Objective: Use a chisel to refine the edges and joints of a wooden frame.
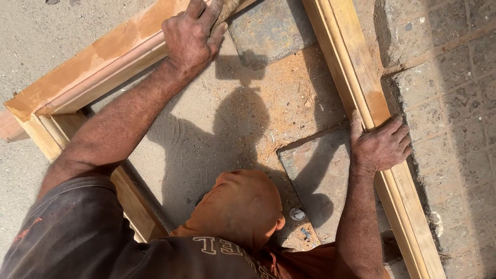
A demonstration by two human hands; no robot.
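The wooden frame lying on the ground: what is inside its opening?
Inside the long light-brown wooden frame lie sandy ground with orange sawdust and two grey stone slabs. A person's head in an orange cloth covers the nearer ground, so what lies under it cannot be seen.

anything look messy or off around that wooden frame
Yes: orange sawdust is spilled over the sandy ground inside the wooden frame, thickest beside the grey stone block at the top. The frame itself shows no visible break. The left hand grips its top rail and the right hand presses on its side rail.
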